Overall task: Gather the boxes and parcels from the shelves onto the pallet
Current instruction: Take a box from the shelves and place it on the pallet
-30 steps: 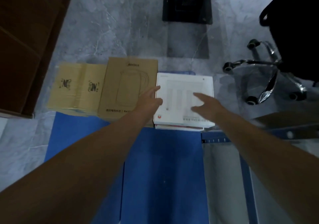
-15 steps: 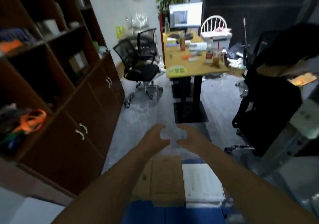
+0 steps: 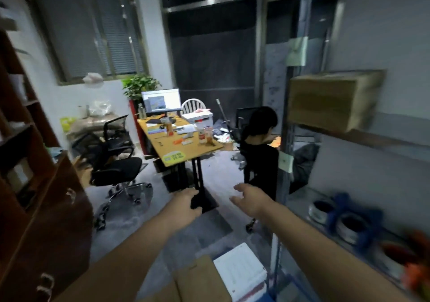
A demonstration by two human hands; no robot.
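My left hand and my right hand are stretched out in front of me at mid-height, both empty with loosely spread fingers. Below them at the bottom edge lie a white box and a brown cardboard box side by side on the blue pallet, of which only a corner shows. A large brown cardboard box sits on an upper shelf of the metal rack at my right, above and beyond my right hand.
The rack's lower shelf holds tape rolls and orange items. A dark wooden cabinet lines the left. Ahead stand a yellow desk with a monitor, a black office chair, and a seated person.
My view has swung up from the pallet to the room and rack. Both hands left the white box and rose empty; the boxes slid to the bottom edge.
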